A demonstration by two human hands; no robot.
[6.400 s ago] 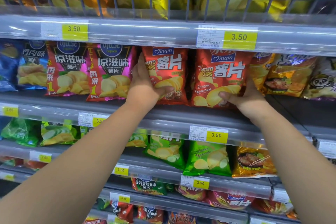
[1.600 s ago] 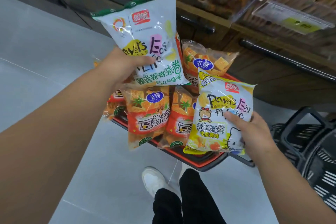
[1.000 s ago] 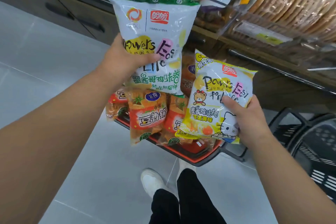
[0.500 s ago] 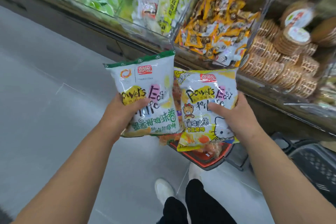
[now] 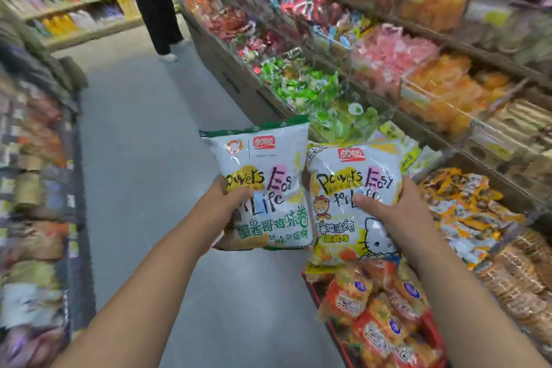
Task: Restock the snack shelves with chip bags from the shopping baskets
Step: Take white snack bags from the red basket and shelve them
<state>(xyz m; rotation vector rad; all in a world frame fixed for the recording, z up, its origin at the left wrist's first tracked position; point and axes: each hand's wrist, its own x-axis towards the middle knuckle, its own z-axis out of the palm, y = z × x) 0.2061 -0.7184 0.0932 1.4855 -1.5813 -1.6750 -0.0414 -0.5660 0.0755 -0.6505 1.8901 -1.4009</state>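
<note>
The view has lifted since half a second ago: the aisle floor (image 5: 143,158) now runs away ahead, where before the camera looked down at the wearer's shoes, which are out of frame. The blurred left shelves (image 5: 33,188) line one side and the candy bins (image 5: 388,48) the other. Another person's dark-trousered legs (image 5: 152,0) stand at the far end of the aisle. The red basket (image 5: 334,337) has slid to the bottom right corner of the view, with orange snack bags (image 5: 379,317) heaped above its near-left rim.

As before, both chip bags are held upright over the floor, side by side with their edges meeting. The green-topped bag (image 5: 263,176) is on the left. The yellow-trimmed bag (image 5: 352,188) hangs above the basket's far end.

The left hand (image 5: 221,206) pinches the green-topped bag's left edge, thumb on the front. The right hand (image 5: 397,212) grips the yellow-trimmed bag's right side, thumb laid across its face.
</note>
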